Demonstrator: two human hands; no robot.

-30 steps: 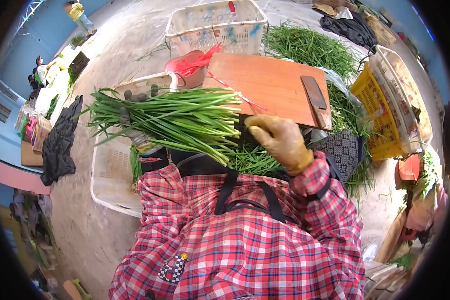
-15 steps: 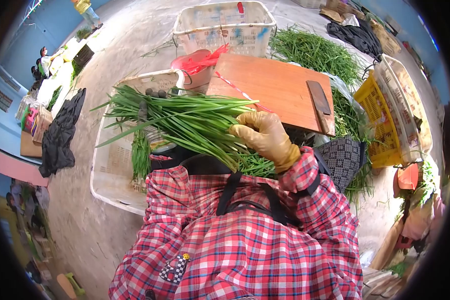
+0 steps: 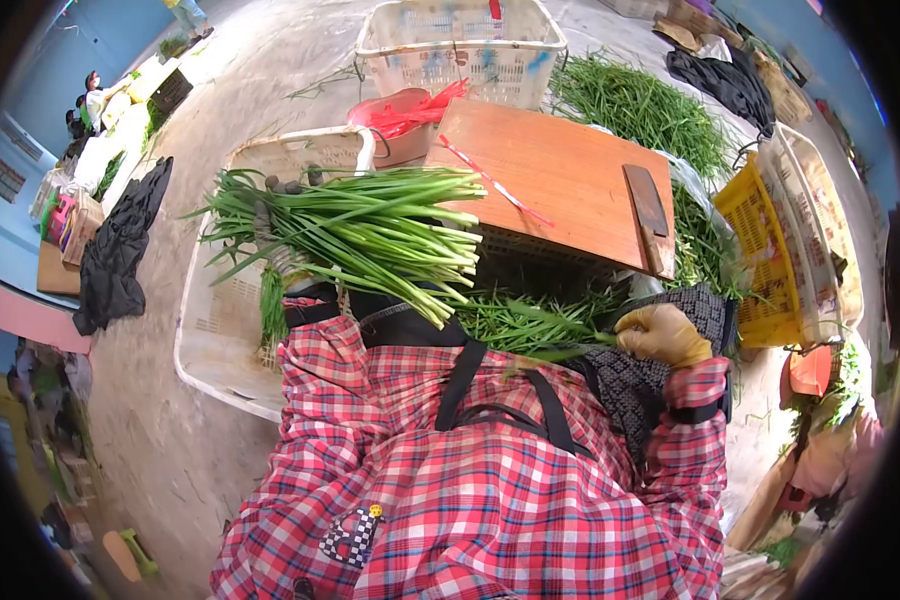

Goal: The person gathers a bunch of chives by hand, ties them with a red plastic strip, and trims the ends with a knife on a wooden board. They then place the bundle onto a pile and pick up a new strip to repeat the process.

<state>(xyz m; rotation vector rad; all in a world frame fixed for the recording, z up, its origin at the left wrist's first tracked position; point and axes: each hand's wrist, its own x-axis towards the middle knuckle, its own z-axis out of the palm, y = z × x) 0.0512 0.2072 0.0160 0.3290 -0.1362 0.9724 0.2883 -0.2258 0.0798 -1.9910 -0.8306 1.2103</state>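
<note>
A bunch of garlic chives (image 3: 370, 225) lies across my left hand (image 3: 267, 222), its pale cut ends pointing right. Dark-tipped grey glove fingers wrap over the leafy part; the palm is hidden beneath. My right hand (image 3: 662, 335), in a yellow glove, is closed at the right of my lap, over a dark patterned cloth (image 3: 695, 305). A few loose chive leaves (image 3: 560, 335) trail left from its fingers; the fingertips are partly hidden. More loose chives (image 3: 505, 318) lie in front of my body, below the wooden board (image 3: 550, 170).
A cleaver (image 3: 647, 210) and a red-white strip (image 3: 495, 182) lie on the board. White crates (image 3: 195, 340) stand left and behind, near a red basin (image 3: 405, 148). A chive heap (image 3: 640, 105) lies behind the board; a yellow crate (image 3: 760, 255) stands right. Another person (image 3: 95, 98) is far left.
My right hand has moved from the bunch's cut ends to the lower right, drawing some leaves along. The bunch in my left hand has shifted slightly left, its pale ends now exposed.
</note>
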